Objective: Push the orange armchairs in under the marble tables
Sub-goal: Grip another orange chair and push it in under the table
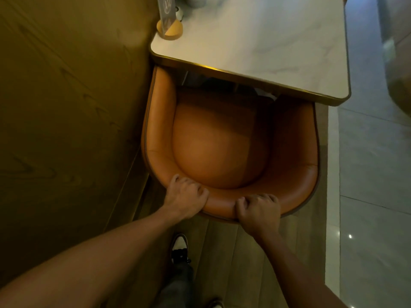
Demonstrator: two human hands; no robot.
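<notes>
An orange armchair (222, 147) with a rounded padded back stands right below me, seen from above. Its front edge and arm tips lie beneath the near gold-trimmed edge of a white marble table (278, 45). My left hand (185, 200) grips the left part of the chair's curved backrest rim. My right hand (259, 213) grips the rim a little to the right, fingers curled over the top. Most of the seat is still in view in front of the table edge.
A wood-panelled wall (66, 107) runs close along the chair's left side. On the table's far left corner stands a numbered sign in a round orange base (170, 26). Pale tiled floor (373, 174) lies to the right. My shoe (180, 247) is behind the chair.
</notes>
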